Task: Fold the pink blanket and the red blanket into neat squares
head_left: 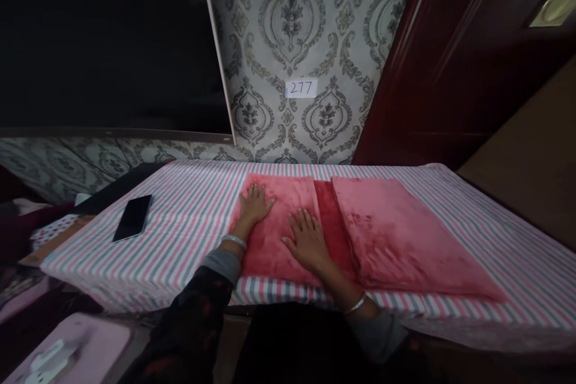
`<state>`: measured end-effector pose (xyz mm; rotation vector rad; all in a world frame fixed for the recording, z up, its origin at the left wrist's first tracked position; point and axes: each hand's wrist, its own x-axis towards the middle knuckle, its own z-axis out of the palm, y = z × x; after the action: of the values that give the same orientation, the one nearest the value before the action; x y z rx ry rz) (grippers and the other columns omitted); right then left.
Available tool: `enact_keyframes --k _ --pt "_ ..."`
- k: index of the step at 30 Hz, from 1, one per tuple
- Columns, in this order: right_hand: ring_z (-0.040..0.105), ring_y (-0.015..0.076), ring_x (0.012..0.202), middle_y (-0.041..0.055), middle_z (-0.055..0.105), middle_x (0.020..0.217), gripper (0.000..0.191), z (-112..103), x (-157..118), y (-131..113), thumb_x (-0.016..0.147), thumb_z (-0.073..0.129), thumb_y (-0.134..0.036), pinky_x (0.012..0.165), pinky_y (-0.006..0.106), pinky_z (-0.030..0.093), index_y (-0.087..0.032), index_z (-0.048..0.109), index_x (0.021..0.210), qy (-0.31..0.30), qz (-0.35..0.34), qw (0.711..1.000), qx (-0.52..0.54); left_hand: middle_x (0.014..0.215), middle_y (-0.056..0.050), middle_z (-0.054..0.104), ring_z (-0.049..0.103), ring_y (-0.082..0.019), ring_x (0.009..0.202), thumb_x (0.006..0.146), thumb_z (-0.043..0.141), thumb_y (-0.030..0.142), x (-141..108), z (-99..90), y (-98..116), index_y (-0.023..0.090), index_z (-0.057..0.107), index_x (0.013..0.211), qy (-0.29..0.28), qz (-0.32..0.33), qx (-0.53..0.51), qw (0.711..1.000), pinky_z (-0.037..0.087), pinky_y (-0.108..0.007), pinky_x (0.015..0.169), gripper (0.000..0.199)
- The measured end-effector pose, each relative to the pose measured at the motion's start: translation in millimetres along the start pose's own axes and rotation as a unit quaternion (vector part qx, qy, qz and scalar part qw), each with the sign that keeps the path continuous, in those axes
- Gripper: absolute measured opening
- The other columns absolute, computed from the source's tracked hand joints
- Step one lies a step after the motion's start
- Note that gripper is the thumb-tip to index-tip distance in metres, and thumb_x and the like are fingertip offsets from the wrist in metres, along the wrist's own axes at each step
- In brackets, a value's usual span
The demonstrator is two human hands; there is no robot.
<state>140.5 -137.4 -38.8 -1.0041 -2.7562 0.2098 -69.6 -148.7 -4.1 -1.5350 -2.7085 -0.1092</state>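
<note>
A pink-red plush blanket (405, 234) lies folded on a table with a striped cloth. Its left folded part and its wider right part are parted by a strip of darker red. My left hand (255, 205) rests palm down with spread fingers on the upper left of the left part. Lower and further right on that same part, my right hand (309, 241) lies flat, its fingers stretched out near the dark strip. Both hands touch the plush surface and neither grips it. A bracelet circles each wrist.
A black phone (133, 218) lies on the striped cloth (180, 204) to the left. Behind the table are a large dark screen (112, 42), patterned wallpaper with a paper marked 277 (301, 88), and a dark red door (432, 60). A pink stool (90, 348) stands at lower left.
</note>
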Motion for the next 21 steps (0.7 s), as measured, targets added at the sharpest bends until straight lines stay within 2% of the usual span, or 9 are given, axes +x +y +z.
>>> enact_keyframes --k 4,13,17,21 --pt "0.012 0.0302 0.156 0.0144 0.019 0.168 0.07 -4 1 0 0.102 0.041 -0.057 0.125 0.05 0.012 -0.018 0.035 0.16 -0.008 0.003 1.0 0.01 0.168 -0.019 0.021 0.015 -0.032 0.157 0.102 0.024 0.057 1 10.2 -6 0.014 0.027 0.16 0.022 -0.002 0.001 1.0 0.021 -0.065 0.119 0.073" --pt "0.013 0.0294 0.156 0.015 0.021 0.167 0.069 -9 1 -3 0.102 0.042 -0.056 0.125 0.048 0.01 -0.017 0.035 0.159 -0.006 0.002 1.0 0.028 0.169 -0.018 0.018 0.016 -0.032 0.157 0.102 0.022 0.056 1 2.5 -5 0.013 0.024 0.161 -0.007 -0.003 0.009 1.0 0.02 -0.062 0.121 0.074" --pt "0.012 0.0278 0.156 0.0146 0.019 0.168 0.068 -14 2 -3 0.103 0.043 -0.054 0.125 0.046 0.01 -0.018 0.035 0.16 -0.011 0.004 0.999 0.04 0.169 -0.018 0.016 0.015 -0.032 0.157 0.102 0.021 0.056 3 -9.2 -5 0.013 0.023 0.162 -0.041 0.003 0.009 0.999 0.019 -0.06 0.122 0.074" --pt "0.011 0.026 0.156 0.0137 0.019 0.168 0.068 -29 -6 -3 0.103 0.042 -0.051 0.124 0.045 0.012 -0.018 0.028 0.162 -0.055 0.014 0.996 0.067 0.168 -0.014 0.024 0.02 -0.029 0.156 0.102 0.024 0.053 -2 -31.1 -11 0.019 0.031 0.159 -0.074 0.015 0.004 0.997 0.025 -0.055 0.122 0.067"
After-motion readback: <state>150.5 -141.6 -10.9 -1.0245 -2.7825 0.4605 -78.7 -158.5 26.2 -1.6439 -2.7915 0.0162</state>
